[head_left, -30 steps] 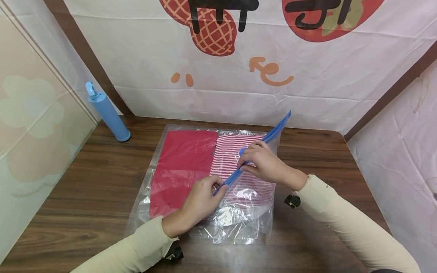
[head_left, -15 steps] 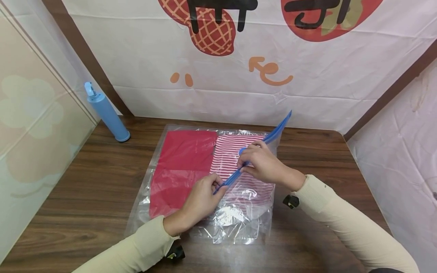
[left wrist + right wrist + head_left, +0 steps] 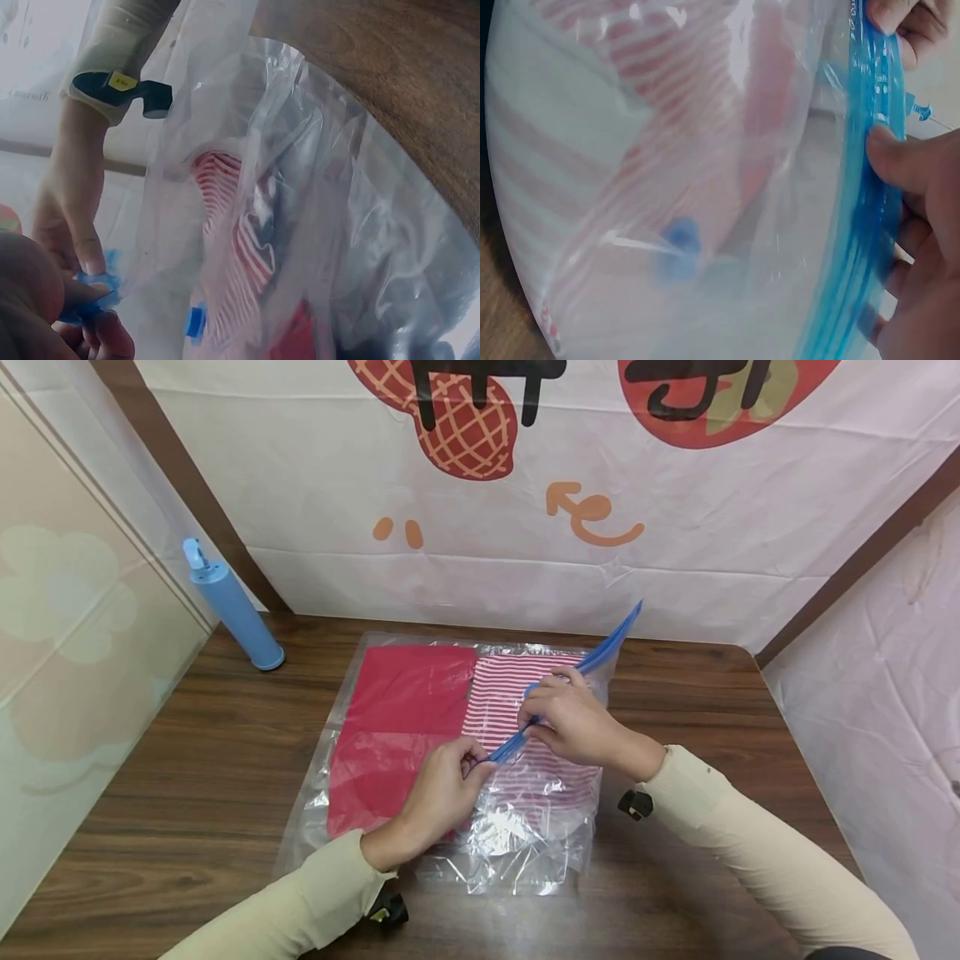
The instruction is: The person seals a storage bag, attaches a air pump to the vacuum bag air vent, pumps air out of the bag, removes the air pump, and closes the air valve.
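Observation:
A clear plastic zip bag (image 3: 517,868) lies on the table, its blue zip edge (image 3: 603,652) lifted and slanting up to the far right. Inside are a red folded cloth (image 3: 401,718) and a red-and-white striped cloth (image 3: 498,693). My left hand (image 3: 442,785) pinches the blue edge near its lower end. Farther up, my right hand (image 3: 573,718) grips the same edge between thumb and fingers. In the right wrist view, the right thumb (image 3: 900,161) presses on the blue strip (image 3: 866,195). A round blue valve (image 3: 679,247) shows through the plastic there.
A light blue hand pump (image 3: 236,614) stands at the back left of the wooden table (image 3: 172,793). Behind the table hangs a printed fabric backdrop (image 3: 480,577), with more fabric walls at both sides.
My left hand has shifted slightly up along the blue edge, closer to the right hand. My right hand has moved barely left, still gripping the edge.

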`<action>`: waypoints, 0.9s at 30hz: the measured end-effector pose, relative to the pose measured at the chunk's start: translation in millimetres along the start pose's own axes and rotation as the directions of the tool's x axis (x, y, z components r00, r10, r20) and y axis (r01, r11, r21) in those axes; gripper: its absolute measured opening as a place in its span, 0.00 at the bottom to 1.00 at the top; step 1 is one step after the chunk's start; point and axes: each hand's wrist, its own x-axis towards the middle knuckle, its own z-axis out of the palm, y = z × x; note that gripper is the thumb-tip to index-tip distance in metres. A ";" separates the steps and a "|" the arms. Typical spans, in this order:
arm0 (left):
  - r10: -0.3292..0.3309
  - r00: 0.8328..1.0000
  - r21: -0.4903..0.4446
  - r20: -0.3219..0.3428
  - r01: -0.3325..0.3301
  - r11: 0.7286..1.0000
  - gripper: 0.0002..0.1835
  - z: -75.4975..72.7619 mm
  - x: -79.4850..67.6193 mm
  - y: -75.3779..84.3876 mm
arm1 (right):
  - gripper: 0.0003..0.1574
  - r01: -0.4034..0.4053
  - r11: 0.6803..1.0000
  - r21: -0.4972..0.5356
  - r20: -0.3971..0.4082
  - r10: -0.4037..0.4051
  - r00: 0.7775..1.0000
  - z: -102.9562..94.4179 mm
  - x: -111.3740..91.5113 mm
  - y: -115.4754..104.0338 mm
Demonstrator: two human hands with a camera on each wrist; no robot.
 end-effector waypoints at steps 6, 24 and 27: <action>0.026 1.000 0.034 -0.009 -0.026 0.999 0.10 -1.0 1.7 1.0 | 0.08 0.011 0.999 -0.043 -0.033 -0.012 0.999 1.0 -0.6 -1.3; -0.011 0.999 -0.012 0.048 0.011 1.000 0.05 -0.8 -0.9 -3.8 | 0.06 -0.003 1.000 0.026 0.056 0.002 0.998 6.3 3.0 -10.3; -0.023 0.997 -0.039 0.071 0.026 0.999 0.03 -1.2 -0.7 -3.7 | 0.07 -0.010 0.999 0.037 0.062 0.008 0.998 5.1 4.0 -13.0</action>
